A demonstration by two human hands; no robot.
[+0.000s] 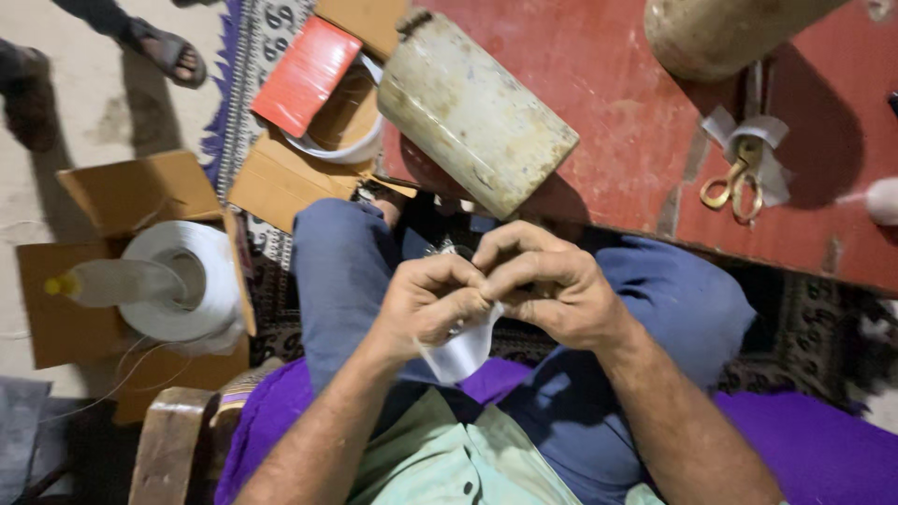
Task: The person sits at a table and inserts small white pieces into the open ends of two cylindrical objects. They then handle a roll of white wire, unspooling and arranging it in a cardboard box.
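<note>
The cardboard box (112, 271) on the floor at the left is open, and in it lies 1 big roll of white tape (192, 281) with a pale plastic bottle (112, 281) across it; the bottle has a yellow cap. A 2nd open box (309, 178) further up holds a white ring and a red flat packet (307, 75).

The left hand (426, 304) and the right hand (552, 290) meet above the lap. Both grips are closed, the fingertips pinched together on a small white strip (463, 351) of smooth fabric or tape, which hangs down from between the hands. What exactly lies between the fingertips I cannot tell.

The person sits in blue trousers on a purple cushion (804, 449), beside a wooden chair arm (173, 440).

The surface (617, 122) is red, worn and scratched. On it lies a dirty cream metal cylinder (472, 108) on its side, and a 2nd round one (720, 33) is at the top edge. Scissors (739, 182) with gold handles lie on white tape scraps, well apart from the hands. A patterned rug (262, 37) covers a part of the pale floor, where a foot in a sandal (168, 51) stands.
</note>
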